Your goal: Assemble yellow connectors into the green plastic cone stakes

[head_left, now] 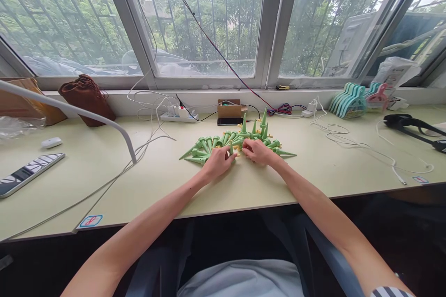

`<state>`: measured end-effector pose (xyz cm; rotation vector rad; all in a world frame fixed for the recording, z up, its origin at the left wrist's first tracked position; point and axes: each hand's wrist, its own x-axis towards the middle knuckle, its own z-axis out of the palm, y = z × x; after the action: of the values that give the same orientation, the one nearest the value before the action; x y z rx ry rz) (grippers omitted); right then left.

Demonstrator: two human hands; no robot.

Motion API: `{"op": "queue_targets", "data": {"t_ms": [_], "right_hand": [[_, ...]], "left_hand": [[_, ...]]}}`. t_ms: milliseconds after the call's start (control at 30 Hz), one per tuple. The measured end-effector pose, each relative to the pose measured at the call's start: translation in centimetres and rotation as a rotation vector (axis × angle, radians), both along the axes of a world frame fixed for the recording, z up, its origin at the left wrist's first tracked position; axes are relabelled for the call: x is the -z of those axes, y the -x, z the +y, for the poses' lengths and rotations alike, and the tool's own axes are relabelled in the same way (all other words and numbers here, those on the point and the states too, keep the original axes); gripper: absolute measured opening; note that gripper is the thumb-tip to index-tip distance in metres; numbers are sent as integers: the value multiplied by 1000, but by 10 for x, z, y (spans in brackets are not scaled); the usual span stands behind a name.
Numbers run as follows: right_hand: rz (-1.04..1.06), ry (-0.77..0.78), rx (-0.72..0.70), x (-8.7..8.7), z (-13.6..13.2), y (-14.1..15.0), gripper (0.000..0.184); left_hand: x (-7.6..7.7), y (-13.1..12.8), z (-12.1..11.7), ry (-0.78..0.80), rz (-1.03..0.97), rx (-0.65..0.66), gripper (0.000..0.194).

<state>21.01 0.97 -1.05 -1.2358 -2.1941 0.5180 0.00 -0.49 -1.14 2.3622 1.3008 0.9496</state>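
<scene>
A pile of green cone-shaped plastic spikes [209,144] with small yellow parts lies on the pale green desk [104,171] in front of me. Most lie flat and a few stand upright [264,118] at the back. My left hand [218,161] rests at the front of the pile, its fingers curled around one green spike [231,148]. Just to its right, my right hand [257,151] has its fingers closed in a pinch at the same spot; what it grips is too small to make out.
A power strip [177,113], a cardboard box [230,109] and a dark phone [228,121] sit behind the pile. White cables [348,137] trail right. A brown pouch [87,100], a lamp arm [69,111] and a tablet [29,172] are left; teal hangers [348,100] and a black strap [414,127] right.
</scene>
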Motion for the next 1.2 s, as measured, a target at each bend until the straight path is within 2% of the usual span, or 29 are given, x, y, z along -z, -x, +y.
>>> {"op": "queue_targets", "data": {"t_ms": [200, 300, 400, 633, 900, 1200], "right_hand": [[119, -102, -57, 0, -1, 3, 9], [181, -155, -69, -2, -2, 5, 9], [217, -197, -73, -5, -5, 6, 8], [229, -229, -99, -6, -9, 10, 5], [191, -237, -123, 1, -10, 18, 4], [207, -261, -122, 2, -9, 18, 3]], "left_hand": [[-3, 0, -2, -3, -123, -56, 26], [-7, 0, -3, -76, -201, -90, 28], [-8, 0, -5, -111, -231, -48, 32], [-2, -3, -7, -84, -142, 76, 31], [2, -2, -3, -97, -115, 92, 32], [0, -2, -5, -107, -108, 94, 23]]}}
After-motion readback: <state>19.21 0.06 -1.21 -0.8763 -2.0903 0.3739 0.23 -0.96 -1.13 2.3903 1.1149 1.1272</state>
